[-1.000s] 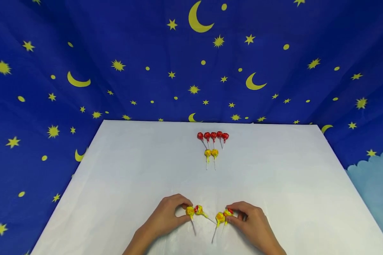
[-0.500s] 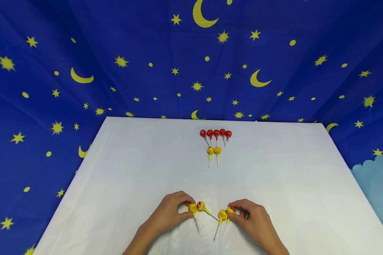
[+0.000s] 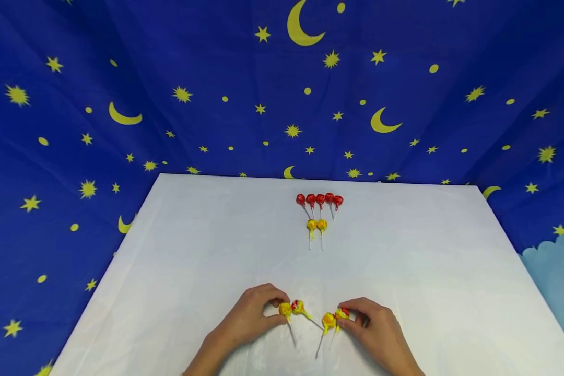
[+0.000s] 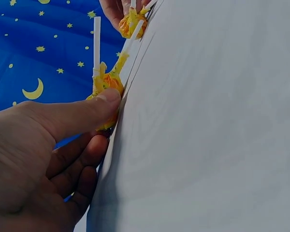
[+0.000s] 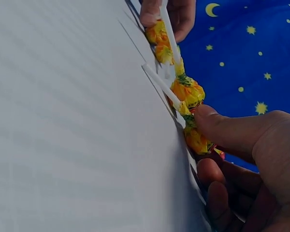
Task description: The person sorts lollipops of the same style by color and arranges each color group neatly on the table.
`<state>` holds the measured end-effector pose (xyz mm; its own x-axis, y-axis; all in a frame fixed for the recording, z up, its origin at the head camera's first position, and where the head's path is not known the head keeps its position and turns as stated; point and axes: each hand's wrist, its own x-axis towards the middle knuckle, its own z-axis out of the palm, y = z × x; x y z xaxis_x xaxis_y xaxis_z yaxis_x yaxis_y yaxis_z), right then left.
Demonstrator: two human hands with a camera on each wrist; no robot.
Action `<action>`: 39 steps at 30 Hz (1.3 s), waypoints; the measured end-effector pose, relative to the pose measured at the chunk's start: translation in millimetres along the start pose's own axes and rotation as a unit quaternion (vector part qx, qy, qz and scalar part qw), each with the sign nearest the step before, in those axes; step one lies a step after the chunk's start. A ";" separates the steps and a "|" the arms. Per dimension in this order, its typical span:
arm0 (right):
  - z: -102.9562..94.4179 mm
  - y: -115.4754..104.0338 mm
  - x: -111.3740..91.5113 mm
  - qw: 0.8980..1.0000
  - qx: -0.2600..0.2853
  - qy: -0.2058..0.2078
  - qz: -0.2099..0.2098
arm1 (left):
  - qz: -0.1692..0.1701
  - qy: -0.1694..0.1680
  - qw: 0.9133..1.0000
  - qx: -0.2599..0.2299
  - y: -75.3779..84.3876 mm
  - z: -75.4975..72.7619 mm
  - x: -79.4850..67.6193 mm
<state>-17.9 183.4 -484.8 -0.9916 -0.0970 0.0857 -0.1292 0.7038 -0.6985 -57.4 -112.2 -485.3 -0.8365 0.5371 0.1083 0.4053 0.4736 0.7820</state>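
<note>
My left hand (image 3: 253, 316) pinches the head of a yellow lollipop (image 3: 285, 309) between thumb and fingers, close over the white table. Right beside it lies a red and yellow lollipop (image 3: 297, 306), its stick slanting towards the right pair. My right hand (image 3: 377, 325) pinches another red and yellow lollipop (image 3: 342, 313) by its head, thumb (image 5: 206, 117) across the wrapper. A yellow lollipop (image 3: 328, 320) sits against that one on its left, stick towards me. In the left wrist view, my thumb partly covers the held lollipop (image 4: 105, 120).
Farther back on the white table (image 3: 207, 230), several red lollipops (image 3: 320, 199) lie in a row, heads away from me. Below them are two yellow lollipops (image 3: 317, 225), side by side. A blue cloth (image 3: 216, 62) with yellow moons and stars hangs behind the table.
The head view has shifted slightly, so the scene sits a little farther right. Both hands keep their hold, and the lollipops keep their places relative to each other.
</note>
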 end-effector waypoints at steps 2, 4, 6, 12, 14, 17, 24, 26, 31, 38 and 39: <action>-0.1 0.1 0.8 1.000 0.000 0.000 -0.003 | -0.001 0.002 1.000 0.003 -0.1 0.0 0.3; -0.6 0.2 2.2 1.000 -0.002 0.001 -0.010 | -0.001 0.004 1.000 0.005 -0.3 0.0 0.9; -1.5 0.4 3.2 1.000 -0.002 0.002 -0.014 | -0.002 0.004 1.000 0.005 -0.7 0.2 1.3; -7.7 3.3 5.8 1.000 0.010 0.002 -0.002 | 0.000 0.004 1.000 0.007 -1.7 1.2 1.3; -10.8 4.8 7.8 1.000 0.013 0.004 -0.002 | 0.001 0.005 1.000 0.008 -1.5 1.1 1.3; -15.0 6.2 12.2 1.000 0.010 0.004 -0.007 | 0.006 0.008 1.000 0.009 -1.2 1.0 1.6; -20.9 8.7 25.1 1.000 -0.007 0.000 -0.014 | 0.018 0.011 1.000 0.017 -1.3 1.1 3.8; -21.7 9.8 29.0 1.000 -0.010 -0.003 -0.020 | 0.017 0.009 1.000 0.021 -1.0 0.6 4.4; -23.5 11.0 38.2 0.999 -0.018 -0.007 -0.030 | 0.010 0.001 0.999 0.033 0.3 -0.6 5.9; -23.9 7.5 48.3 0.999 -0.029 -0.013 -0.039 | 0.000 0.002 0.999 0.032 -0.3 0.8 2.9; -24.0 7.2 49.4 0.999 -0.030 -0.012 -0.042 | 0.002 0.004 1.000 0.031 -0.4 1.1 2.2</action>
<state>-67.9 200.6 -468.6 -0.9768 -0.1738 0.1248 -0.2130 0.7337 -0.6453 -59.0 -110.4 -486.1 -0.8375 0.5338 0.1169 0.4306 0.5131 0.7425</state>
